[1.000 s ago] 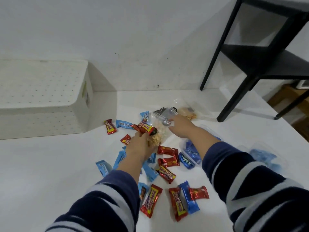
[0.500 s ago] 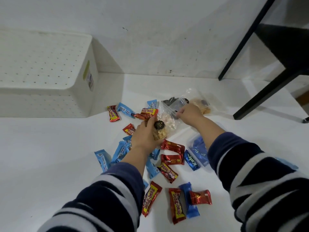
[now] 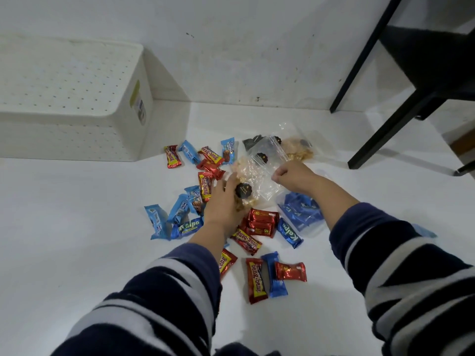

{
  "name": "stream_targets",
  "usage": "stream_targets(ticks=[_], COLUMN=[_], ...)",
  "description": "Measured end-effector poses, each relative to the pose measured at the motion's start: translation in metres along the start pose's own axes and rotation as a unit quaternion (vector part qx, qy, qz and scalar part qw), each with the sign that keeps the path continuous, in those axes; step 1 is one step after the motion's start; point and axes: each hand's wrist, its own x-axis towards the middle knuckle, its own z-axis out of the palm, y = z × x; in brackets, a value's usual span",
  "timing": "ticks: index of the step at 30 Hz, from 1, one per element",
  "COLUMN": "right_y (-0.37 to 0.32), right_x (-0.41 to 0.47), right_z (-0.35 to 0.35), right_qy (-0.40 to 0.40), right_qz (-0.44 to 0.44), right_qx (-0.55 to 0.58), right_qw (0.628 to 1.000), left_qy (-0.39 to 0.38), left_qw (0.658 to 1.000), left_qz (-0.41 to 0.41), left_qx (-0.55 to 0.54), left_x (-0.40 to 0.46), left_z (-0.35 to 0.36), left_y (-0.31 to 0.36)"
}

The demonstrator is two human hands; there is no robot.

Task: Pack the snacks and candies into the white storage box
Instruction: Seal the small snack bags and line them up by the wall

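On the white floor by the wall, your candies (image 3: 259,224) lie scattered mid-frame, well apart from the white storage box (image 3: 77,104) at upper left, so packing looks barely begun. Your left hand (image 3: 223,201) grips a clear snack bag (image 3: 246,181); your right hand (image 3: 290,174), fingers curled, seems to pinch a second bag's (image 3: 270,152) edge.

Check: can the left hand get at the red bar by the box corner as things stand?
Probably not yet: the left hand grips a clear snack bag. The red bar itself lies uncovered beside the white storage box.
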Motion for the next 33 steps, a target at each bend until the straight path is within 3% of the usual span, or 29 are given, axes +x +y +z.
stream_targets(ticks=[5, 11, 26, 33], right_y=[-0.004, -0.015, -0.03, -0.036], right_x=[-0.005, -0.004, -0.002, -0.005], right_z=[0.001, 0.007, 0.011, 0.011], right_qy=[0.022, 0.022, 0.052, 0.064], right_qz=[-0.025, -0.031, -0.045, -0.049], right_qx=[0.05, 0.007, 0.05, 0.055], right_qw=[0.998, 0.999, 0.996, 0.995], left_qy=[0.009, 0.008, 0.005, -0.004], left_qw=[1.0, 1.0, 1.0, 0.999], left_qz=[-0.004, -0.002, -0.015, 0.019], left_qx=[-0.01, -0.018, 0.003, 0.029], left_x=[-0.005, -0.009, -0.013, -0.016], left_z=[0.002, 0.004, 0.002, -0.001], left_y=[0.0, 0.001, 0.001, 0.002])
